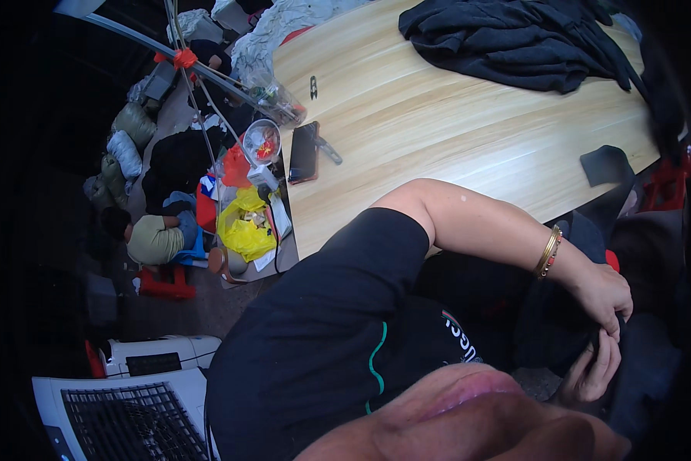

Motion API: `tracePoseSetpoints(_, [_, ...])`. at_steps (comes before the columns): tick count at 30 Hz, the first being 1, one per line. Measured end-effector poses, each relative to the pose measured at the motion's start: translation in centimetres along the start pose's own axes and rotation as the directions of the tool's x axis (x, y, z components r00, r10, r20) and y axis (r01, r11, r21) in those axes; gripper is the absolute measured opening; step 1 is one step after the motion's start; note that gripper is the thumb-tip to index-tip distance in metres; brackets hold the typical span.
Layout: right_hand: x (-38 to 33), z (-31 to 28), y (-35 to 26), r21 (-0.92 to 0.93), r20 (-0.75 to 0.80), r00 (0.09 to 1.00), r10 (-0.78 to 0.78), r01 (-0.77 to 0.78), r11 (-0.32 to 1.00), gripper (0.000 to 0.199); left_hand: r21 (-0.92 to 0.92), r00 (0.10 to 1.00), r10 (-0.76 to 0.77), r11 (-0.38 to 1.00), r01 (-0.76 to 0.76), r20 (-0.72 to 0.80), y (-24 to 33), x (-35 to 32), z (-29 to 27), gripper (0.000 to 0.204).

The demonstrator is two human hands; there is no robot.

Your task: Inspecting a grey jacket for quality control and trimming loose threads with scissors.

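My left arm, with gold-coloured bangles (548,252) at the wrist, reaches across to the right. Its fingers close on dark cloth, so my left hand (603,296) is pinching it beyond the table's near right edge. Just below, my right hand (594,370) has bent fingers against the same dark cloth (644,361). The fingertips of both hands nearly meet there. Shadow hides the cloth's outline and much of its edge. A strip of dark fabric (605,164) lies over the table edge above my hands.
A heap of dark garments (507,42) covers the far right of the wooden table (438,127). At its left are a phone (305,152), a small grey tool (329,151), a clear tub (262,143) and a yellow bag (247,230). A red stool (664,187) stands right; a person (157,238) sits left.
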State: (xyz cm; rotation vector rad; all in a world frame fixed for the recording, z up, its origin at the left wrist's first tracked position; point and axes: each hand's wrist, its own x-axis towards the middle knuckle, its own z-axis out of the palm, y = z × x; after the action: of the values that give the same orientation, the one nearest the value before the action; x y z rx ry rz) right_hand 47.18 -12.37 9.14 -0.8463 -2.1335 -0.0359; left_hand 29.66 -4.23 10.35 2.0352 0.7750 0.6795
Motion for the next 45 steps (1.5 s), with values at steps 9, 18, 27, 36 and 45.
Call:
tracePoseSetpoints(9, [-0.3,0.3,-0.6,-0.027,-0.071,0.996,0.047,-0.049,0.998,0.021,0.060,0.998,0.051,0.997,-0.049,-0.027,-0.3,-0.2,-0.2,0.038])
tracePoseSetpoints(18, [-0.1,-0.2,-0.6,-0.132,-0.150,0.987,0.059,-0.079,0.988,0.019,-0.023,0.997,0.024,0.999,-0.025,-0.074,-0.4,-0.2,-0.6,0.035])
tracePoseSetpoints(27, [-0.4,0.0,-0.4,-0.057,-0.132,0.987,0.088,-0.096,0.994,0.019,0.020,0.989,0.074,0.997,-0.073,-0.130,-0.3,-0.3,-0.1,0.037])
tracePoseSetpoints(36, [-0.4,0.0,-0.5,-0.075,-0.163,0.982,0.091,-0.104,0.992,0.018,0.060,0.987,0.072,0.996,-0.064,-0.143,-1.1,0.4,-0.2,0.041])
tracePoseSetpoints(45, [-0.7,0.2,0.3,-0.159,-0.190,0.977,0.098,-0.129,0.979,0.017,-0.217,0.999,-0.051,0.975,0.053,0.011,-1.4,0.7,-0.2,0.042])
